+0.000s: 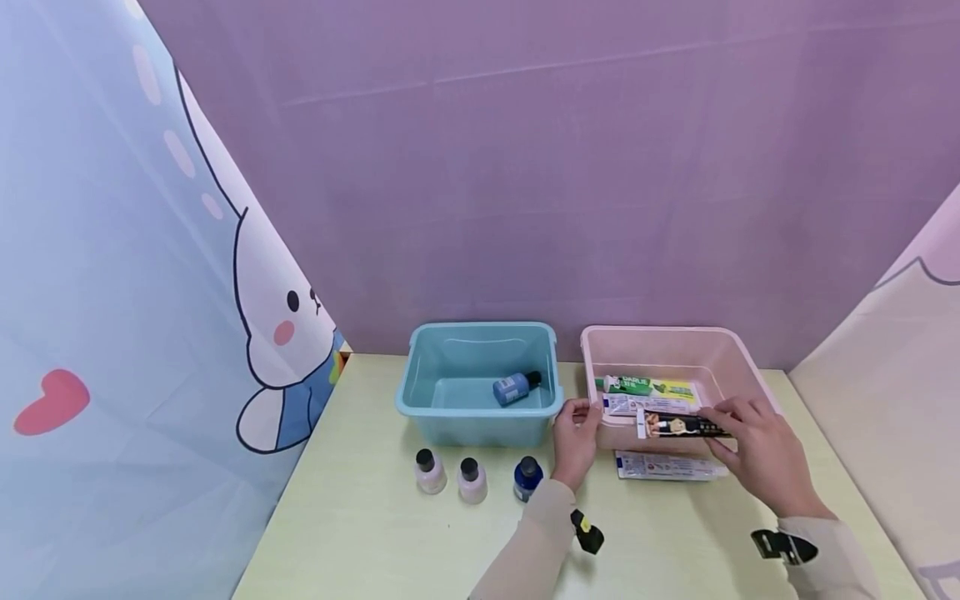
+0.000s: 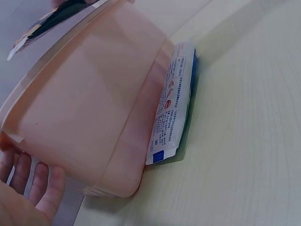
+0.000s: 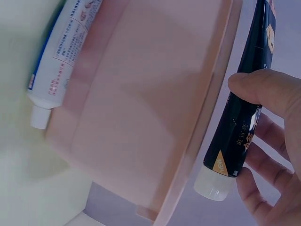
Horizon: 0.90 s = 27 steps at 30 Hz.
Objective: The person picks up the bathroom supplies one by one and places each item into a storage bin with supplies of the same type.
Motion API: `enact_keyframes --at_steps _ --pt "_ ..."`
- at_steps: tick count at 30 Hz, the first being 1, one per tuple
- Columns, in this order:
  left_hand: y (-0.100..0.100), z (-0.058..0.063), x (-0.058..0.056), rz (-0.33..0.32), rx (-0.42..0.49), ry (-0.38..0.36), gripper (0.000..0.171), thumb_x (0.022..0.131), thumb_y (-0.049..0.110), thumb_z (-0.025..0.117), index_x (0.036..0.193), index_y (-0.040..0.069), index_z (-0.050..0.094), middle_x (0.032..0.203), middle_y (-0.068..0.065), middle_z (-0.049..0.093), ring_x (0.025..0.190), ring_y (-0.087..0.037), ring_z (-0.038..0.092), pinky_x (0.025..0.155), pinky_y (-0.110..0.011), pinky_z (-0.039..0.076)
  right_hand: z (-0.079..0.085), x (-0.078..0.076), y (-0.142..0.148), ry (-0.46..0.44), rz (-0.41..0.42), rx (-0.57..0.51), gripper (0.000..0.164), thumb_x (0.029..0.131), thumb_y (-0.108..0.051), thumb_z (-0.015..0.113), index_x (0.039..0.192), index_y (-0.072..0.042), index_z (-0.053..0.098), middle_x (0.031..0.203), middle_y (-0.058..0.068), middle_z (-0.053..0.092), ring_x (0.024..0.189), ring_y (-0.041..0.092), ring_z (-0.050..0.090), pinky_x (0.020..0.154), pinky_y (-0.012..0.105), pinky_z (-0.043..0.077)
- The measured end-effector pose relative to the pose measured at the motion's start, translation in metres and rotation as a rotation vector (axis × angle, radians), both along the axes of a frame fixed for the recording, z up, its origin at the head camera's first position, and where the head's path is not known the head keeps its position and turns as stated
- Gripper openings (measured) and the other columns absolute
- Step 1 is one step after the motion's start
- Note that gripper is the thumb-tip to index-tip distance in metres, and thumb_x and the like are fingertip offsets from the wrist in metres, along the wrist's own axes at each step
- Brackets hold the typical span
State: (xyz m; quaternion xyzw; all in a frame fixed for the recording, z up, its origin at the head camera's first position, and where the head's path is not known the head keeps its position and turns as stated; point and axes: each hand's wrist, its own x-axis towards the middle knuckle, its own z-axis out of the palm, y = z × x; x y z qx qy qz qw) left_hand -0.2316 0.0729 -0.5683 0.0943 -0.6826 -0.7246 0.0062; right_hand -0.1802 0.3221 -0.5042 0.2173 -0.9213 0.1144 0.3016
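My right hand (image 1: 765, 454) pinches a black toothpaste tube (image 3: 242, 120) between thumb and fingers, over the front rim of the pink bin (image 1: 667, 333). The tube's white cap shows in the right wrist view. At the bin's left front corner, my left hand (image 1: 576, 442) holds the rim, fingers against the end wall (image 2: 42, 188). Inside the bin lie a green-and-yellow toothpaste tube (image 1: 648, 387) and a white one (image 1: 637, 405). Another white toothpaste tube (image 2: 171, 103) lies on the table along the bin's front wall.
Left of the pink bin stands a blue bin (image 1: 480, 425) with a blue bottle (image 1: 513, 389) lying in it. In front are two pale pink bottles with black caps (image 1: 431, 473) and a dark blue bottle (image 1: 527, 479) close to the left forearm. A purple curtain (image 1: 525, 208) hangs behind the table.
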Motion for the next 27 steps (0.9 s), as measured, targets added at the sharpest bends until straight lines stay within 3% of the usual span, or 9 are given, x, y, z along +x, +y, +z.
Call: enact_keyframes --at_steps 3,5,6,8,10,12,13,15,27 --pt "0.0 0.0 0.0 0.003 -0.005 -0.008 0.013 0.102 0.032 0.064 0.111 0.023 0.067 0.106 0.008 0.063 0.099 -0.012 0.058 0.083 -0.027 0.057 0.003 -0.004 -0.002 0.009 -0.004 0.001 0.055 0.098 -0.061 0.056 0.105 -0.011 0.078 0.098 0.006 0.067 0.091 0.029 0.056 0.063 0.045 0.043" --pt "0.0 0.001 0.0 0.004 -0.006 -0.009 0.013 0.101 0.032 0.065 0.111 0.024 0.067 0.106 0.008 0.063 0.099 -0.012 0.058 0.083 -0.029 0.058 0.005 -0.007 -0.002 0.02 -0.002 0.001 0.079 0.101 -0.072 0.029 0.105 -0.01 0.077 0.097 0.006 0.067 0.09 0.029 0.056 0.061 0.045 0.043" --pt "0.0 0.001 0.0 0.003 -0.006 -0.008 0.014 0.101 0.032 0.065 0.111 0.023 0.067 0.106 0.008 0.063 0.099 -0.012 0.058 0.084 -0.03 0.058 0.006 -0.009 -0.003 0.024 0.001 0.003 0.083 0.101 -0.072 0.023 0.105 -0.01 0.077 0.097 0.007 0.067 0.089 0.03 0.057 0.061 0.045 0.043" --pt "0.0 0.001 0.0 0.001 -0.005 -0.004 0.014 0.101 0.032 0.065 0.112 0.023 0.067 0.106 0.008 0.063 0.099 -0.013 0.058 0.085 -0.032 0.059 0.009 -0.012 -0.003 0.025 0.01 0.004 0.062 0.099 -0.064 0.049 0.105 -0.009 0.077 0.097 0.008 0.067 0.089 0.031 0.057 0.062 0.046 0.043" --pt "0.001 0.0 0.0 0.001 -0.003 -0.002 0.014 0.101 0.032 0.065 0.112 0.023 0.067 0.106 0.008 0.063 0.099 -0.013 0.058 0.085 -0.032 0.059 0.012 -0.015 -0.004 0.022 0.017 0.011 0.04 0.089 -0.045 0.074 0.107 -0.009 0.077 0.099 0.009 0.068 0.09 0.032 0.058 0.064 0.048 0.044" --pt "0.001 0.0 0.0 0.003 -0.005 0.002 0.015 0.101 0.032 0.065 0.111 0.022 0.067 0.106 0.008 0.063 0.099 -0.012 0.058 0.084 -0.031 0.059 0.015 -0.019 -0.004 0.016 0.021 0.016 0.04 0.073 -0.022 0.085 0.109 -0.009 0.076 0.1 0.009 0.068 0.092 0.032 0.058 0.066 0.049 0.045" --pt "0.001 0.0 0.0 0.004 -0.007 0.005 0.015 0.101 0.032 0.066 0.111 0.022 0.067 0.106 0.008 0.063 0.099 -0.012 0.058 0.083 -0.029 0.058 0.017 -0.02 -0.005 0.014 0.02 0.02 0.046 0.065 -0.015 0.088 0.109 -0.009 0.076 0.1 0.01 0.068 0.092 0.032 0.058 0.066 0.049 0.045" --pt "0.001 -0.001 -0.001 0.007 -0.011 0.013 0.015 0.101 0.032 0.066 0.111 0.021 0.067 0.105 0.007 0.064 0.098 -0.012 0.058 0.081 -0.026 0.057 0.02 -0.024 -0.006 0.014 0.019 0.023 0.049 0.063 -0.014 0.09 0.11 -0.01 0.076 0.1 0.009 0.067 0.092 0.032 0.058 0.065 0.049 0.045" --pt "0.0 -0.001 -0.001 0.004 -0.015 0.012 0.017 0.101 0.034 0.065 0.111 0.021 0.067 0.105 0.008 0.064 0.098 -0.011 0.058 0.08 -0.025 0.057 0.028 -0.048 -0.01 0.008 0.039 0.023 0.046 0.067 -0.011 0.088 0.111 -0.011 0.076 0.1 0.009 0.068 0.093 0.031 0.059 0.067 0.048 0.049"
